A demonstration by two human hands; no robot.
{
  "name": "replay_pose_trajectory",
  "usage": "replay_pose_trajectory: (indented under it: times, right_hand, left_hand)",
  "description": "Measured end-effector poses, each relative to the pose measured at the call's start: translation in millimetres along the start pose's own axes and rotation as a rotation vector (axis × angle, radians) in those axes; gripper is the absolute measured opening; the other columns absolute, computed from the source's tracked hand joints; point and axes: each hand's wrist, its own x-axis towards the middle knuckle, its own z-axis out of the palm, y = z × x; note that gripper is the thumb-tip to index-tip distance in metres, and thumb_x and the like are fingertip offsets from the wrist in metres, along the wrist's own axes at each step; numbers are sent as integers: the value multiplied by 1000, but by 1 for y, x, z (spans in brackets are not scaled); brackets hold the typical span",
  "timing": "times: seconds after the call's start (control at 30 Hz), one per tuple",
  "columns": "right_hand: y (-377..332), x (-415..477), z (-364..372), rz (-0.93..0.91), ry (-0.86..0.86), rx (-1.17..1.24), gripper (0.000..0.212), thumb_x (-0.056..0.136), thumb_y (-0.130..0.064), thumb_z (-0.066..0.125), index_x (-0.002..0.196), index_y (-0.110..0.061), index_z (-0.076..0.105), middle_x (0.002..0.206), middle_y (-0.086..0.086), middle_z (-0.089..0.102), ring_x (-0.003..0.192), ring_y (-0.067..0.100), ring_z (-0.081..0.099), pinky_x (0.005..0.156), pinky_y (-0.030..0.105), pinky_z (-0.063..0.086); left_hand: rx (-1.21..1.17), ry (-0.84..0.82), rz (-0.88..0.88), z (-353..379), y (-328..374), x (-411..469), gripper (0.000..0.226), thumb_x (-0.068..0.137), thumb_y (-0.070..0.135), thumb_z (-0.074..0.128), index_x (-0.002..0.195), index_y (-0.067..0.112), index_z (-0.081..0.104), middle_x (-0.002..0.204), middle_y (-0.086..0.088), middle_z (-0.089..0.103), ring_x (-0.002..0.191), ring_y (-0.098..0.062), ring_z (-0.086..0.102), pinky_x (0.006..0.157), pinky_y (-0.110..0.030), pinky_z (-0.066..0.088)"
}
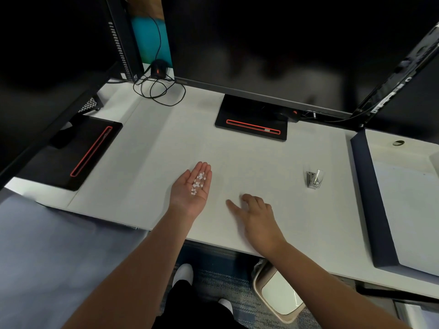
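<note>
My left hand (191,187) lies palm up over the white desk (237,150), fingers straight and together. Several small white paper dots (197,183) rest loose on its palm and fingers. My right hand (255,211) is palm down on the desk to the right, thumb spread toward the left hand and fingers bent with their tips touching the surface. It holds nothing that I can see. A small metal hole punch (313,178) with a clear cover stands on the desk further right, apart from both hands.
A monitor base (251,119) with a red slot sits at the back centre, another base (78,150) at the left. A dark-edged box lid (370,198) lies at the right. A beige waste bin (278,295) stands under the desk's front edge. A black cable (159,91) coils at the back left.
</note>
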Motion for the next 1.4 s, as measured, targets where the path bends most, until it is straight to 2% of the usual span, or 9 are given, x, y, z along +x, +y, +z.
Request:
replay_pose_trajectory:
  times: [0.27,0.43,0.53,0.7,0.83,1.0,1.17,1.27,1.4]
  right_hand:
    - [14,14,1,251,-7,604,62,84,17,35,127,-21,59,111,1,58,107,22,52,89,1,27]
    - [10,10,4,160,11,479,63,79,3,31,122,-31,62,112,0,60,106,24,51,87,38,42]
    - [4,6,-1,70,-20,314,60,78,-6,30,123,-31,61,116,5,60,106,27,52,80,37,38]
    - [-12,-1,1,-93,25,-160,62,55,-9,73,116,-15,64,107,7,66,90,28,64,69,36,51]
    - [-19,2,-1,-91,31,-217,50,66,-9,50,113,-11,66,101,6,66,85,26,64,67,34,51]
    - [-9,10,-7,213,-173,365,58,85,6,36,126,-28,59,116,5,55,107,27,48,83,33,33]
    - [-8,34,-35,716,-315,1061,47,88,5,35,100,-21,73,122,-2,63,119,17,51,93,23,37]
    - [-7,43,-51,876,-345,1235,27,82,-4,52,93,-14,75,121,3,62,116,19,49,91,26,31]
    - [-10,47,-61,948,-330,1259,24,84,-4,52,98,-10,72,111,5,57,79,10,44,73,21,35]
  left_hand:
    - [-15,-5,-8,-1,3,0,34,101,15,38,105,-8,63,100,-21,71,102,-29,65,93,-38,50]
    - [-12,-9,-15,0,3,0,34,101,15,38,105,-8,63,100,-20,71,102,-29,64,93,-38,50]
    - [-7,-12,-20,-1,2,1,34,101,16,38,106,-8,63,102,-20,70,102,-29,64,92,-38,50]
    - [-14,-10,-25,-2,1,2,34,101,16,39,106,-7,63,102,-21,71,102,-30,65,89,-39,52]
    - [-8,-14,-23,3,-1,0,34,101,15,39,105,-7,63,104,-20,70,104,-30,64,91,-39,51]
    - [1,-4,-31,6,-4,-1,34,101,16,39,105,-8,63,101,-20,71,102,-30,65,91,-39,52]
    - [18,17,-31,3,-10,0,34,100,16,39,103,-8,64,97,-20,72,102,-29,65,98,-37,49]
    - [42,15,-34,1,-16,-1,35,101,17,39,105,-7,63,98,-20,72,102,-29,65,95,-37,50]
    - [72,26,-25,1,-19,-2,35,101,17,38,106,-7,63,96,-19,73,100,-29,66,92,-37,52]
